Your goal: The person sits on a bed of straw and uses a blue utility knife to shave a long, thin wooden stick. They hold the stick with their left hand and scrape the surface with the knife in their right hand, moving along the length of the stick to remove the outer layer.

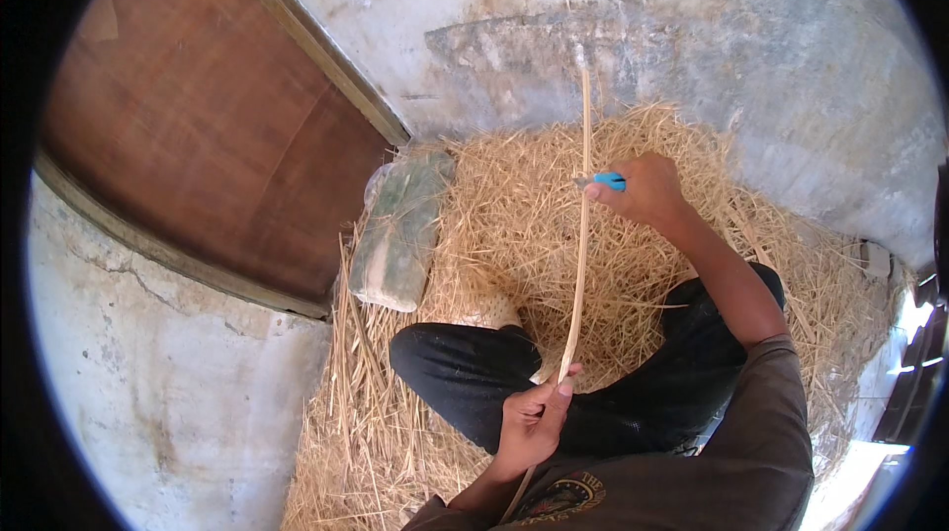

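A long, pale bamboo strip (579, 254) runs upright through the middle of the view and bows slightly. My left hand (532, 424) is closed around its lower part, close to my body, and the thin tail passes below the hand. Farther up, my right hand (647, 190) grips a small knife (609, 180) with a blue handle. Its short blade points left and meets the strip or lies right beside it; which, I cannot tell. My right thumb is close to the strip at the same height. The strip's far end stands out against the wall.
Loose straw-like shavings (494, 185) cover the floor around my crossed legs (455, 373). To the left lies a greenish wrapped block (403, 229), below a brown panel (217, 126) in a wooden frame. A stained plaster wall (771, 56) stands ahead.
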Demonstrator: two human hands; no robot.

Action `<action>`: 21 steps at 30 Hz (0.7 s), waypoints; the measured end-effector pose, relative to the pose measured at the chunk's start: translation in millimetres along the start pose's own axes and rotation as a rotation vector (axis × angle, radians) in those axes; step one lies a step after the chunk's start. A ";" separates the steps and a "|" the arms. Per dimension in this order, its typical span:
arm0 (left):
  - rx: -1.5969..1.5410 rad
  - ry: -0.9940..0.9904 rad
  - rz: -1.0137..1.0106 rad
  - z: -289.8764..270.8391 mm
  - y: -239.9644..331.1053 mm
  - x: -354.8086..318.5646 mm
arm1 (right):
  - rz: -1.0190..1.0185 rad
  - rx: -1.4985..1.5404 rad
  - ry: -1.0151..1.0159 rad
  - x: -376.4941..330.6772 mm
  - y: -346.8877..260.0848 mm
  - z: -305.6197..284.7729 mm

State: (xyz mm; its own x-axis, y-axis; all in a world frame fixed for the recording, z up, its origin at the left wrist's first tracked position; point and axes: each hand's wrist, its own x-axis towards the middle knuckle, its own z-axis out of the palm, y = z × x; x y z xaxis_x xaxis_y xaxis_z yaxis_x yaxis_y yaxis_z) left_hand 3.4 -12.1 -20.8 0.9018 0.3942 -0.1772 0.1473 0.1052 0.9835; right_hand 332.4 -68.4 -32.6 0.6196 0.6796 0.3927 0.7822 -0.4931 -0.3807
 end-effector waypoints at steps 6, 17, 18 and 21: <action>0.100 -0.053 0.038 -0.6 -4.3 -11.8 | 0.203 -0.115 0.041 39.0 34.9 -12.3; 0.067 -0.175 0.071 8.5 -2.2 -15.4 | 0.715 0.049 0.247 96.6 173.0 -60.4; 0.049 -0.131 -0.108 0.0 2.6 -14.3 | 0.715 0.066 0.215 86.9 170.0 -52.2; -0.192 0.027 -0.150 -17.8 -10.7 22.1 | 0.551 0.099 0.143 35.6 144.0 -8.5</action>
State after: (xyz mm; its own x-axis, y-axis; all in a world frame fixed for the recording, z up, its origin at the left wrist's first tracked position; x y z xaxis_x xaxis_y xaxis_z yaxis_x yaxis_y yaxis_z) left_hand 14.5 11.7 -35.9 0.8642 0.3848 -0.3240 0.1965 0.3345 0.9217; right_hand 467.7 -119.9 -66.3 0.9417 0.2539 0.2209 0.3365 -0.6956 -0.6347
